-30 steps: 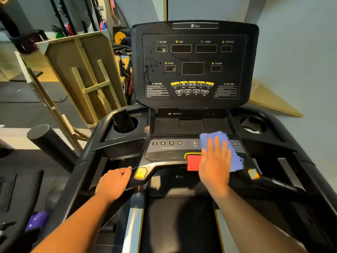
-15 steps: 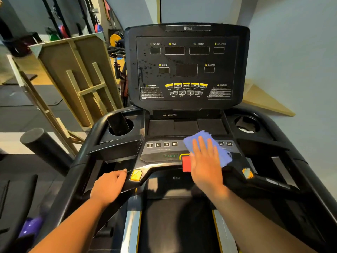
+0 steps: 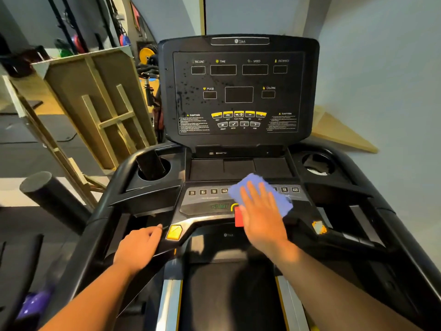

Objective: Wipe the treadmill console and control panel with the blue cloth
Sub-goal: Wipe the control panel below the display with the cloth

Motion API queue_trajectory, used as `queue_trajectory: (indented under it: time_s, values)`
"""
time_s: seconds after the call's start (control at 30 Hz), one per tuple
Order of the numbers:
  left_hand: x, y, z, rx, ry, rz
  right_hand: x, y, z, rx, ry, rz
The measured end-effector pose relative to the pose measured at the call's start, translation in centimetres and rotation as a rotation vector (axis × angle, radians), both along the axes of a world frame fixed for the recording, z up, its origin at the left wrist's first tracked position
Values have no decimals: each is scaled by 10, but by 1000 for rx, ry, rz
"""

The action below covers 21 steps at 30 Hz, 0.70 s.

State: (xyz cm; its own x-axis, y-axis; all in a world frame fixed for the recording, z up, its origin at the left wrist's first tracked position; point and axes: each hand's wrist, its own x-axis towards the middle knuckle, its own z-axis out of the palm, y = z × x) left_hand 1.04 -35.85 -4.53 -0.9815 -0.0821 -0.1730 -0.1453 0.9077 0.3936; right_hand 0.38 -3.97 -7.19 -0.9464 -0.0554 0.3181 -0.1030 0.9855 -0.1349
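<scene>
The black treadmill console [image 3: 238, 91] stands upright ahead, its left side speckled with droplets. Below it lies the control panel [image 3: 205, 204] with numbered buttons and a green START display. My right hand [image 3: 260, 216] lies flat, fingers spread, pressing the blue cloth [image 3: 279, 199] onto the middle of the panel; it covers the red stop button [image 3: 238, 217] in part and hides some right-hand number buttons. My left hand [image 3: 138, 247] grips the left handlebar [image 3: 167, 237] beside a yellow pad [image 3: 174, 232].
Cup holders sit on both sides, the left one [image 3: 152, 168] holding a dark object. A wooden frame [image 3: 95, 108] leans at the left, with a black foam roller [image 3: 47, 194] below it. A grey wall [image 3: 381, 80] closes the right side.
My right hand has slid the blue cloth leftward across the control panel, from over the right-hand buttons toward the centre. My left hand has stayed on the handlebar.
</scene>
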Motion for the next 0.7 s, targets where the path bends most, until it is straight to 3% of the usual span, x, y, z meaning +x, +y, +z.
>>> queue_trajectory:
  time_s: [0.07, 0.13, 0.23, 0.33, 0.4, 0.5, 0.6, 0.7]
  values:
    - [1, 1, 2, 19, 6, 7, 7, 21, -3, 109, -15, 144]
    - [2, 1, 3, 27, 15, 11, 16, 54, -10, 193, 54, 99]
    - [3, 1, 4, 21, 19, 8, 24, 84, -13, 68, 53, -194]
    - [3, 1, 3, 18, 18, 7, 9, 45, 3, -95, 18, -442]
    - [3, 1, 3, 25, 22, 15, -5, 14, 11, -109, 22, -388]
    - [3, 1, 3, 18, 6, 13, -8, -15, 3, 22, 2, -69]
    - [3, 1, 3, 16, 6, 4, 7, 5, -2, 117, -49, 177]
    - [2, -1, 1, 23, 12, 9, 16, 48, -7, 180, 5, 41]
